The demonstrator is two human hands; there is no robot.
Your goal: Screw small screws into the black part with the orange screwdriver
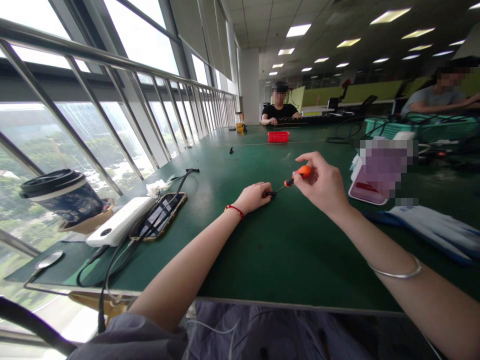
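Observation:
My right hand [323, 182] is closed on the orange and black handle of a screwdriver [302, 173], thumb and fingers around it. The thin shaft slants down to the left. Its tip meets a small black part [270, 193], whose exact kind is too small to make out. Fingers of my left hand [253, 198] pinch that part close to the green tabletop [240, 260]. Some of the part is hidden behind the fingertips.
On the left are a lidded cup [67, 197], a white power bank [122, 220], a phone [159, 217] and cables. A red tray [278, 137] lies ahead, before a seated person. Gloves [435, 227], a purple-red case [378, 172] and a green basket [442, 127] are on the right.

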